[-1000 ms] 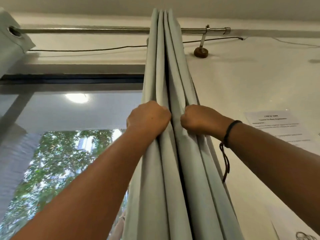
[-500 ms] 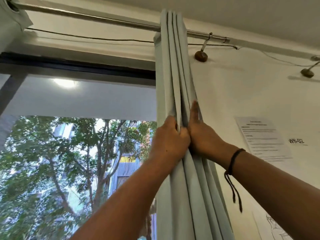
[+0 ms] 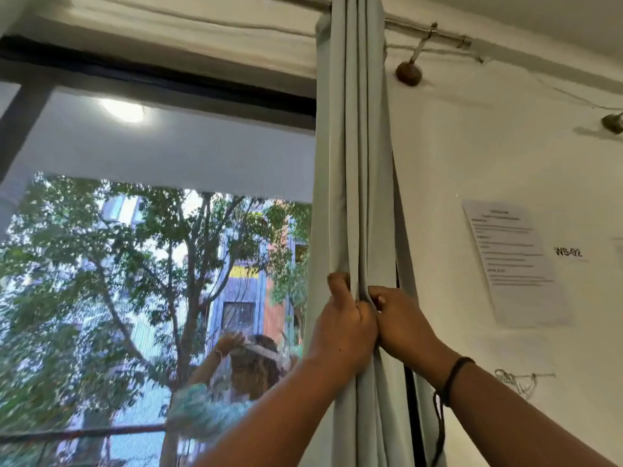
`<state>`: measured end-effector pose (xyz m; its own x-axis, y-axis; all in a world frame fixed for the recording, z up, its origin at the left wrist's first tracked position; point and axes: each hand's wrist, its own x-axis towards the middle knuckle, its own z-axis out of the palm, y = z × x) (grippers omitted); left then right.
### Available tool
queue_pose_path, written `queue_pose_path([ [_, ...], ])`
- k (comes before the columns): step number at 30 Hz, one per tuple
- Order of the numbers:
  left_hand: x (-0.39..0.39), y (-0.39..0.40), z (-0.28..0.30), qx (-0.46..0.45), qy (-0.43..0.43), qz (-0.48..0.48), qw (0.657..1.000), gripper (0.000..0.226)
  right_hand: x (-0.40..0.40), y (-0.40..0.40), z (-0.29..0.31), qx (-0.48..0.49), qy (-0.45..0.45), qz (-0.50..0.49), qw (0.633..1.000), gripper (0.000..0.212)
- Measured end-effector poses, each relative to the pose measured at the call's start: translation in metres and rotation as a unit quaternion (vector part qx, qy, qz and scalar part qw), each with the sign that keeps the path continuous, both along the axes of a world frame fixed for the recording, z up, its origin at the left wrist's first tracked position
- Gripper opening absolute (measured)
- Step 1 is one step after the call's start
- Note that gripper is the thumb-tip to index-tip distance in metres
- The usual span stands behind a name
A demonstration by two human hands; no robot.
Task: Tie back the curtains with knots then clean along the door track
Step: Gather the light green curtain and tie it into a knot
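While your left hand (image 3: pixel 340 326) grips the gathered curtain (image 3: pixel 357 163) from the left, your right hand (image 3: pixel 403 323) pinches its folds from the right, knuckles touching. It hangs bunched from the rod (image 3: pixel 426 30), beside the window (image 3: pixel 151 230).

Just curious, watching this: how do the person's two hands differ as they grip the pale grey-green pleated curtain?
The left hand clutches the left folds of the pale grey-green pleated curtain, bare-wristed; the right hand grips the right folds and wears a black cord bracelet. The left hand reaches slightly higher. Both touch, bunching the curtain together.
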<state>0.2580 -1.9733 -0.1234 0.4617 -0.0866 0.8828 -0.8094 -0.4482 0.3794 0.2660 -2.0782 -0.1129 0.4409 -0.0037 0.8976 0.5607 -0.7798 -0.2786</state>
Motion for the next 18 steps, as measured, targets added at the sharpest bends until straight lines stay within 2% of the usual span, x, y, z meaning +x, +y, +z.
queue_pose_path([
  [4,-0.003,-0.01,-0.044,-0.028,-0.027,-0.062,0.997,0.075,0.006,-0.002,-0.051,0.063,0.049,0.018,0.997,0.025],
  [8,-0.001,-0.016,-0.093,-0.057,0.056,-0.094,0.992,0.087,0.004,-0.003,-0.105,0.092,0.116,0.04,0.988,0.024],
  [11,-0.004,-0.014,-0.112,-0.104,0.13,-0.151,0.974,0.081,-0.002,0.002,-0.123,0.109,0.116,0.043,0.986,0.019],
  [13,-0.004,-0.011,-0.12,-0.13,0.164,-0.15,0.966,0.073,-0.014,0.006,-0.131,0.112,0.108,0.058,0.986,0.019],
  [16,-0.008,-0.002,-0.121,-0.188,0.172,-0.153,0.955,0.056,-0.04,0.009,-0.137,0.124,0.076,0.128,0.981,0.026],
  [18,-0.012,0.001,-0.119,-0.225,0.169,-0.153,0.947,0.044,-0.052,0.006,-0.142,0.195,0.064,0.205,0.957,0.021],
])
